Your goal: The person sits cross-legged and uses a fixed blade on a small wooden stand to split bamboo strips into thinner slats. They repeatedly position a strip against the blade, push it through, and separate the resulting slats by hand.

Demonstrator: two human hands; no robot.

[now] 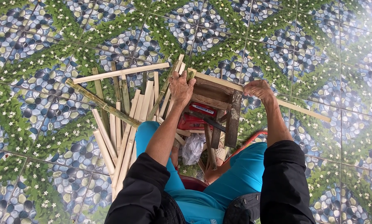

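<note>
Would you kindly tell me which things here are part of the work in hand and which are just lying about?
In use:
- left hand and right hand, both gripping the long bamboo strip
- small wooden stool under the strip

Lying about:
- pile of split bamboo strips
- red box
- crumpled plastic bag
- patterned tile floor

Under the dark wooden frame, between the two forearms: a flat rectangular red package [195,118], bearing a small oblong white label with blue print [202,108] on its upper face. Just below it, beside the turquoise trouser leg, a crumpled translucent white plastic bag [193,148], contents not discernible. No signs or screens anywhere in view.
</note>
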